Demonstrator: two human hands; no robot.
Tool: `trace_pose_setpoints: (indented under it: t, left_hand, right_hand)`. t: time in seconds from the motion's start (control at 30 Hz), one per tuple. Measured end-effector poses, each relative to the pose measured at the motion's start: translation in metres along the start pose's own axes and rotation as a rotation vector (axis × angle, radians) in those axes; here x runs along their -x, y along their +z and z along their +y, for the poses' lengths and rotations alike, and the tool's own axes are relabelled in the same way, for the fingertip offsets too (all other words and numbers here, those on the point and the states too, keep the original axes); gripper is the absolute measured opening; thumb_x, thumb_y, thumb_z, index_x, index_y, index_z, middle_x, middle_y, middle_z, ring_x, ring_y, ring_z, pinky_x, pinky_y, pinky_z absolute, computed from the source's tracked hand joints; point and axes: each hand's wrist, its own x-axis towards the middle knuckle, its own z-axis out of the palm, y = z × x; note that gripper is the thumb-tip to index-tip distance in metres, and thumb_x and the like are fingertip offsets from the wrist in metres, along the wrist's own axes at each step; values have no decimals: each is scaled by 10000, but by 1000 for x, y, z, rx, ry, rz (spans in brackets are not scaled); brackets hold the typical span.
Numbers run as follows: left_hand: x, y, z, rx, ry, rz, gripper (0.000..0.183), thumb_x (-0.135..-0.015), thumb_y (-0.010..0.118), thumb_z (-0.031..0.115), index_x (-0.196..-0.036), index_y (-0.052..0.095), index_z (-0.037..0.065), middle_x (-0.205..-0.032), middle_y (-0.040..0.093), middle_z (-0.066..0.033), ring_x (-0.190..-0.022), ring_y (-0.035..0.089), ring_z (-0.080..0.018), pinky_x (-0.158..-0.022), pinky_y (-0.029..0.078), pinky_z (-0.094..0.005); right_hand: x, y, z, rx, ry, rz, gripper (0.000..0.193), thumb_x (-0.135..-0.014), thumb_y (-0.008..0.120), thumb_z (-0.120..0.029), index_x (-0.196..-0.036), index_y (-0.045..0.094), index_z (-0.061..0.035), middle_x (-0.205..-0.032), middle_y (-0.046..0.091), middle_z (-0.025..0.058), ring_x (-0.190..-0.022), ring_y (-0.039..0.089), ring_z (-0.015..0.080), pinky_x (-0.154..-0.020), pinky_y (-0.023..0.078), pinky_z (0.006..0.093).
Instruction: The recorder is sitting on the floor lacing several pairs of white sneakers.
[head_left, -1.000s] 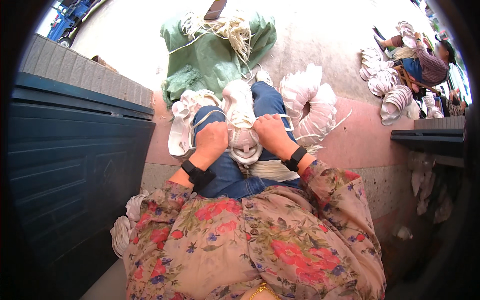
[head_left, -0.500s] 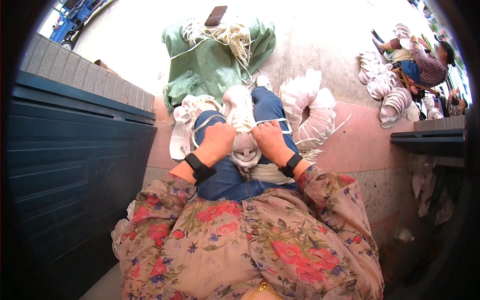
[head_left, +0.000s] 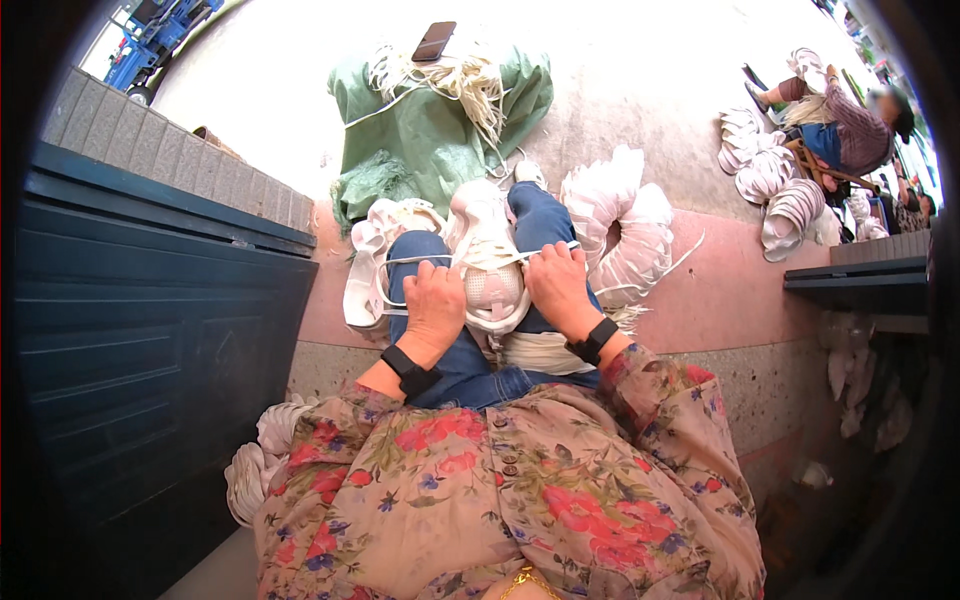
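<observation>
A white sneaker (head_left: 497, 290) rests between my knees, its toe pointing away from me. Its cream shoelace (head_left: 489, 264) crosses the lacing area, running out toward both hands. Left of the shoe, my left hand (head_left: 436, 304) is closed on one side of the lace, and a loop hangs over the left knee. To the right, my right hand (head_left: 561, 288) pinches the other side, with a stretch of lace showing past the fingers. The fingertips of both hands are partly hidden.
A green sack-covered stand (head_left: 415, 145) ahead bears a bundle of loose laces (head_left: 470, 85) and a phone (head_left: 434, 41). Shoe stacks (head_left: 635, 240) lie beside my right leg; more shoes (head_left: 385, 235) sit left. A dark door (head_left: 160, 330) borders my left. Another person (head_left: 850, 125) sits far right.
Both hands have moved slightly outward and nearer to me, drawing the lace apart across the shoe. More of the shoe's opening now shows between them.
</observation>
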Motion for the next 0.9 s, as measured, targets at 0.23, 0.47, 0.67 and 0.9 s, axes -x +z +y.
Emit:
trace_pose_setpoints:
  t: [0.23,0.47,0.67,0.9]
  left_hand:
    - [-7,-10,0,231,-136,-45,190,-763,572,179,-921,597,76,-818,596,-64,-878,507,-271,-703,401,-398]
    - [-45,-2,-25,140,65,46,202,-803,548,227,-933,593,80,-852,617,-75,-894,519,-278,-738,405,-429]
    - [-53,-14,-31,240,-36,-364,247,-787,564,235,-1004,609,128,-857,614,-121,-809,546,-344,-713,442,-447]
    - [-39,-11,-44,417,-86,-405,182,-786,547,220,-856,648,85,-786,619,-130,-843,537,-316,-725,435,-417]
  right_hand:
    - [2,14,8,-371,8,118,92,-746,535,-139,-768,578,-61,-781,553,88,-832,504,258,-711,383,390]
    - [-7,-4,2,-149,-268,-2,142,-714,542,-121,-841,562,-60,-799,572,69,-847,506,227,-730,380,368]
    - [-22,-15,-6,201,-319,-75,158,-717,513,-121,-857,568,-72,-798,515,67,-839,486,206,-722,355,352]
    - [-36,-76,5,-624,-285,555,181,-690,461,78,-823,517,-32,-793,527,121,-776,527,292,-730,432,356]
